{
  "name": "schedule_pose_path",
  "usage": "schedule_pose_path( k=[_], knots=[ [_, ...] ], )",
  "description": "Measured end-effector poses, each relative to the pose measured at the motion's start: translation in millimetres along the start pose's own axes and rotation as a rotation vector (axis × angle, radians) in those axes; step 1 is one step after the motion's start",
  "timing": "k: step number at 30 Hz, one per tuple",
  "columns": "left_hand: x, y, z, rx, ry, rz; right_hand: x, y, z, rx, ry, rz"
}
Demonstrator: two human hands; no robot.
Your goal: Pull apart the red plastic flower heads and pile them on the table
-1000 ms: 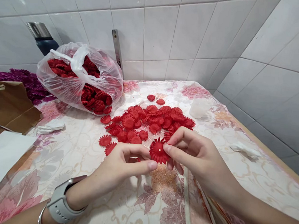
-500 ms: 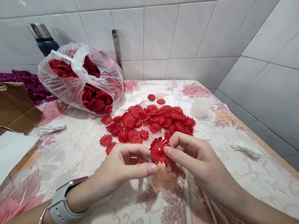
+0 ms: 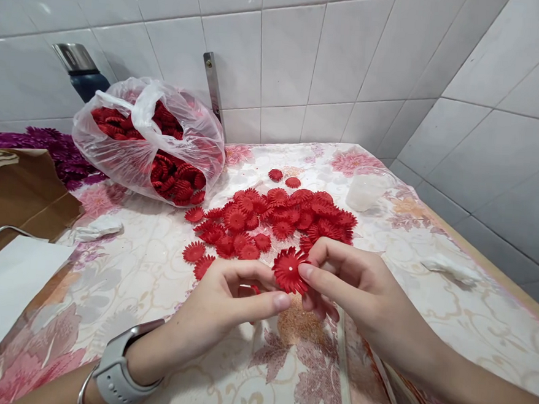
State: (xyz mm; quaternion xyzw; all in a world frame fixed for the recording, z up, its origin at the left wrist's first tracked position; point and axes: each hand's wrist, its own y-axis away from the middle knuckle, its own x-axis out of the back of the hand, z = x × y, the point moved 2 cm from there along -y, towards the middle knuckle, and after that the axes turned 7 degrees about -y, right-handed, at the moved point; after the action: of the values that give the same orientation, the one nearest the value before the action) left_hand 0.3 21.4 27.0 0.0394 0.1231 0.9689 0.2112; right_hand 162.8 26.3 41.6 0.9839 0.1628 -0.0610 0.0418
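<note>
A red artificial flower layer (image 3: 291,269) with fringed petals and a small white spot at its centre is held up between my hands. My right hand (image 3: 344,281) pinches its right edge between thumb and fingers. My left hand (image 3: 235,292) is curled at its left side, with the fingertips against or just behind the petals. A bit of red (image 3: 255,289) shows inside the curl of my left hand; most of it is hidden. Just beyond my hands spreads a loose pile of similar red flower layers (image 3: 282,215).
A clear plastic bag (image 3: 111,154) of red flower layers stands at back left, a steel-topped bottle (image 3: 82,72) behind it. Purple flowers (image 3: 56,150), a cardboard piece (image 3: 25,191) and white paper (image 3: 9,288) lie left. A translucent lump (image 3: 365,193) and crumpled white scrap (image 3: 452,270) lie right.
The whole view has shifted slightly, with things appearing a little further right. My hands keep the same hold on the red flower layer.
</note>
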Motion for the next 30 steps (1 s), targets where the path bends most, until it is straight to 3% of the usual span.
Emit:
schedule_pose_path(
  k=[13, 18, 23, 26, 30],
  knots=[
    [0.9, 1.5, -2.5, 0.036, 0.017, -0.008, 0.8, -0.6, 0.4, -0.045, -0.018, -0.006],
    [2.1, 0.7, -0.6, -0.02, -0.025, 0.016, -1.1, -1.8, 0.6, -0.064, 0.063, -0.007],
    [1.0, -1.7, 0.2, -0.009, -0.004, 0.055, 0.9, -1.9, 2.8, 0.124, 0.284, 0.081],
    [0.7, -2.0, 1.9, -0.004, -0.024, 0.101, 0.5, -1.2, 1.6, 0.204, 0.319, -0.015],
    [0.8, -1.4, 2.6, -0.003, -0.056, 0.11, -1.0, -2.6, -0.1, 0.12, 0.276, -0.137]
  ],
)
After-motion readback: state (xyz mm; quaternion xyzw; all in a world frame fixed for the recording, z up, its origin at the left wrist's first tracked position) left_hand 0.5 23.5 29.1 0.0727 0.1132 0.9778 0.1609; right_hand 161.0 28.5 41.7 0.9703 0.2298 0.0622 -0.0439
